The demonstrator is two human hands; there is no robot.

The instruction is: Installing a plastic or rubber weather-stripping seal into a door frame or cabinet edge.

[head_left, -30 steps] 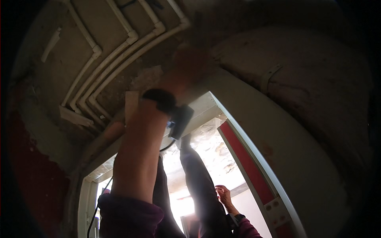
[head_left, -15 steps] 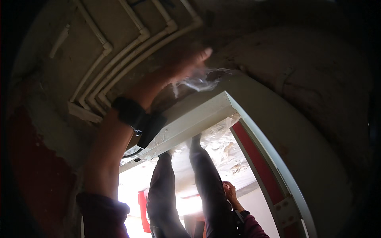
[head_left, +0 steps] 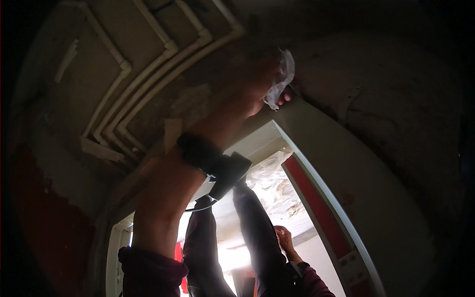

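Observation:
My left hand (head_left: 269, 84) reaches up and across to the upper corner of a pale door frame (head_left: 262, 141). Its fingers are curled, with a crumpled strip of whitish clear plastic film (head_left: 281, 81) in them. Shadow hides part of the grip. A dark wrist device (head_left: 200, 151) with a cable sits on that forearm. Lower down, my right hand (head_left: 283, 238) is beside my dark trouser leg, fingers bent inward. Whatever it may hold is hidden.
Several pale pipes (head_left: 148, 89) run along the wall at upper left. A red panel strip (head_left: 316, 208) lines the frame's right side, near a broad grey surface (head_left: 356, 188). Rumpled clear plastic sheeting (head_left: 272, 188) lies in the bright opening beyond.
My left hand has moved right and slightly down to the frame's corner. The plastic film, loose below the hand before, is now in its fingers. My right hand stays in place.

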